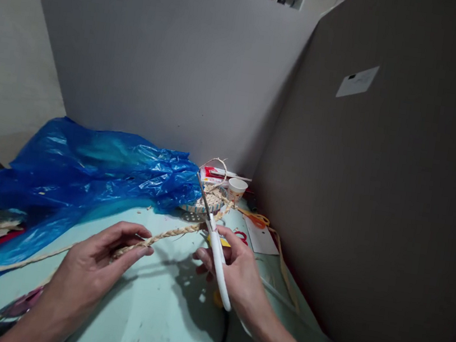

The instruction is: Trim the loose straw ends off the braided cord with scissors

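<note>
My left hand pinches a braided straw cord between thumb and fingers. The braid stretches from there up to the right, passing at the tool's metal part. My right hand is closed around a slim tool with a white handle and a narrow metal tip pointing up and away. A black cable shows just below the handle's lower end. Whether the tool touches the braid I cannot tell. Beyond it lies a round woven piece with straw strands on it.
Crumpled blue plastic covers the back left of the pale green table. A paper cup, an orange handle and a white card lie behind my right hand. Grey partitions rise at the back and right.
</note>
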Motion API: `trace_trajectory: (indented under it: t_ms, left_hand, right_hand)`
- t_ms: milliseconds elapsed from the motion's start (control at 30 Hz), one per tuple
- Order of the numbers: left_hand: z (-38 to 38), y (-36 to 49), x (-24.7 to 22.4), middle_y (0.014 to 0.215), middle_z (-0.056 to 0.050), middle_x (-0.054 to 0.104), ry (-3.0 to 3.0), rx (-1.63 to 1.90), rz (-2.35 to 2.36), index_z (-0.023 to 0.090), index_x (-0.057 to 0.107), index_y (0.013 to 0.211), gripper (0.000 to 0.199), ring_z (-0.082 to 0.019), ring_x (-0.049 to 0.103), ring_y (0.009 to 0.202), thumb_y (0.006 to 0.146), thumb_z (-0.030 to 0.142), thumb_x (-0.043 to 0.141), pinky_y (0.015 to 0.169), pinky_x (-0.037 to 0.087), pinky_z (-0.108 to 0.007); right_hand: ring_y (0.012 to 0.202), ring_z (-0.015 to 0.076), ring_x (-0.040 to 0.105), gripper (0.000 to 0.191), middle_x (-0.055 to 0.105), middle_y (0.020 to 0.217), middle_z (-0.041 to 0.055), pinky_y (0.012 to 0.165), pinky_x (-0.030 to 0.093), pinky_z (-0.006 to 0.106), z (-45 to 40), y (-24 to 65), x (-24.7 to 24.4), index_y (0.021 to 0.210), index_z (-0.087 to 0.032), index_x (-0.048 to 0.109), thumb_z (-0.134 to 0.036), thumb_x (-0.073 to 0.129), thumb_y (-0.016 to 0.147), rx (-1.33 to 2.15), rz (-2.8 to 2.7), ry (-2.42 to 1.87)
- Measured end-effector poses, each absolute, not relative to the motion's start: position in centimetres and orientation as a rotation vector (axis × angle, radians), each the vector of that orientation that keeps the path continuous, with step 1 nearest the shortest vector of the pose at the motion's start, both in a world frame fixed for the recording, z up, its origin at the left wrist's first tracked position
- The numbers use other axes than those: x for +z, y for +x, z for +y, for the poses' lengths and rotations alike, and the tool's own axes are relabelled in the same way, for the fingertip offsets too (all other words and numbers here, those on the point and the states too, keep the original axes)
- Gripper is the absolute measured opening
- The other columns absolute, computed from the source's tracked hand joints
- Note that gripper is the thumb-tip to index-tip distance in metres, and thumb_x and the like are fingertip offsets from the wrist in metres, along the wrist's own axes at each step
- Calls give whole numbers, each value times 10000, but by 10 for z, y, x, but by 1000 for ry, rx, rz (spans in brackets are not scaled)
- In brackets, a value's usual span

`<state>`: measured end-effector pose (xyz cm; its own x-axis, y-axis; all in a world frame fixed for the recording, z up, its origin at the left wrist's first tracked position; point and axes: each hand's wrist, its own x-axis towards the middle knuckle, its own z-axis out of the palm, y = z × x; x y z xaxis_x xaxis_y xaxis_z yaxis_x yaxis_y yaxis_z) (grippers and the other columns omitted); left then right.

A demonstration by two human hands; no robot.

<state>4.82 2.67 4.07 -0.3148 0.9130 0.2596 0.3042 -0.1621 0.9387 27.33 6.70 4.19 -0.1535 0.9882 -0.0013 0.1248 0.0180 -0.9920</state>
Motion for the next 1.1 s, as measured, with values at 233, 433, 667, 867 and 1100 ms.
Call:
trace_trajectory:
  t_ms: [233,433,667,867,1100]
  left_hand:
    - [23,40,31,839,7,838,1779,1372,1710,357,822,861,233,-216,721,655,744,552,767,571,495,-263]
    - [18,44,27,784,13,799,2167,1478,1546,364,809,852,63,-210,725,725,835,355,749,719,497,-262]
    - [16,44,26,912,-15,823,1937,1342,1622,361,797,879,266,-260,743,849,893,539,599,752,513,-279]
    - [22,36,29,1102,-5,818,1613,1134,1664,346,800,1025,418,-308,698,1078,810,667,642,893,500,-285]
    - [25,34,45,794,-30,749,1354,1176,1591,260,819,815,405,-205,601,689,760,646,708,558,458,-239]
  right_hand:
    - [835,226,773,632,777,841,38,718,621,302,64,271,52,1088,-181,645,-491,923,613,1459,-1178,-964]
    - [853,217,787,503,794,884,54,709,632,282,63,272,52,1007,-174,660,-423,934,666,1501,-1089,-812]
    - [915,236,794,496,809,940,65,739,641,292,62,276,60,1031,-192,645,-410,921,681,1473,-1134,-797]
    - [777,224,771,418,791,851,50,584,579,260,62,274,55,1023,-193,659,-372,855,700,1383,-1320,-967]
    - [644,139,604,267,708,753,-26,597,441,230,65,280,41,1044,-201,745,-234,740,779,837,-1779,-1117]
